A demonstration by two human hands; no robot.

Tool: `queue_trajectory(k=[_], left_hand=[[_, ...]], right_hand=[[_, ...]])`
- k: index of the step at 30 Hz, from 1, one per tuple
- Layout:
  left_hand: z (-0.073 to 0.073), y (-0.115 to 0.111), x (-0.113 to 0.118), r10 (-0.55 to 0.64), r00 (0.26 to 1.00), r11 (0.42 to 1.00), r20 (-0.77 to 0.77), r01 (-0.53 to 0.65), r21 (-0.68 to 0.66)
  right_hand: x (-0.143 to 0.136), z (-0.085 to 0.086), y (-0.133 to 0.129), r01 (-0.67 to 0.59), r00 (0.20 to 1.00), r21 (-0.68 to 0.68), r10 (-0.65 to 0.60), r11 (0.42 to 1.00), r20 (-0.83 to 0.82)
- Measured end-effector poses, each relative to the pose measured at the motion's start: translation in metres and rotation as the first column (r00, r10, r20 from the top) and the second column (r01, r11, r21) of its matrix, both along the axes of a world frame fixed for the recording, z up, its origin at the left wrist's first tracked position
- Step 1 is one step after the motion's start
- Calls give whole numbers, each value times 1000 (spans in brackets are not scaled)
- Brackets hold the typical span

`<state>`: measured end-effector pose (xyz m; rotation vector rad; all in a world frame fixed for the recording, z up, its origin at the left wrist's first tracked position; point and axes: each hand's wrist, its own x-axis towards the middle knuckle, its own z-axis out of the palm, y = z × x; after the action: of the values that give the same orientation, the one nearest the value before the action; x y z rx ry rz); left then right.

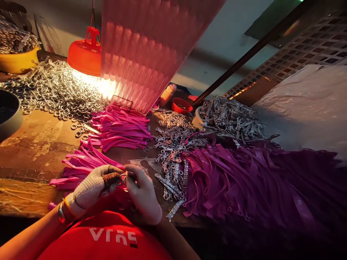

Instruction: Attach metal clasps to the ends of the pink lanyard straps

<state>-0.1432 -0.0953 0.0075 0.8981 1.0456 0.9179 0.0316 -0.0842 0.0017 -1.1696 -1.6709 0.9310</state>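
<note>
Assembly step in hand: both hands, left (93, 187) and right (142, 193), pinch a ring (123, 177) at a pink strap (81, 162); next needs threading alignment.

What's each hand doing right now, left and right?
Left hand: gloved, pinching a metal ring.
Right hand: bare, gripping the same ring.

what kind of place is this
Probably a small workshop bench for hand assembly. A worn wooden table carries a heap of loose silver metal rings, bundles of pink plastic straps and piles of metal clasps, lit by a low orange lamp.
</note>
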Motion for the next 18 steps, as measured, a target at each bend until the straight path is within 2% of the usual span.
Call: queue_trajectory(k=[2, 4, 6, 7, 8, 9, 11, 13, 14, 16, 18], left_hand=[[0, -6, 0, 37, 982, 987, -187, -7, 162], [-1, -11, -1, 139, 926, 915, -350, 15, 403], [-2, -15, -4, 238, 882, 819, -407, 44, 573], [-2, -14, -6, 249, 880, 803, -404, 46, 595], [-2, -13, -8, 224, 898, 822, -380, 35, 568], [-2, -9, -10, 171, 929, 869, -329, 15, 494], [-1, -1, -12, 48, 989, 967, -138, -11, 253], [0, 6, -12, -1, 998, 999, 60, -2, 49], [0, 8, -11, -6, 994, 1000, 110, 6, -3], [4, 9, -10, -35, 996, 999, 79, 36, -6], [9, 8, -9, -88, 994, 993, -58, 92, 76]], right_hand=[[-3, -1, 0, 38, 985, -212, -72, 976, -155], [-4, 0, 4, -12, 927, -440, -155, 898, -342], [-2, 4, 10, -80, 853, -552, -229, 830, -468], [-1, 7, 12, -78, 839, -561, -250, 824, -484], [1, 11, 13, -44, 847, -541, -256, 840, -466], [2, 15, 13, 9, 875, -499, -249, 867, -416], [2, 21, 12, 90, 940, -377, -204, 922, -273], [1, 25, 8, 68, 982, -280, -114, 958, -153], [-1, 25, 6, 34, 992, -252, -63, 967, -107], [-4, 24, 4, -33, 999, -216, 28, 976, -26], [-5, 21, 3, -67, 995, -162, 77, 985, 56]])
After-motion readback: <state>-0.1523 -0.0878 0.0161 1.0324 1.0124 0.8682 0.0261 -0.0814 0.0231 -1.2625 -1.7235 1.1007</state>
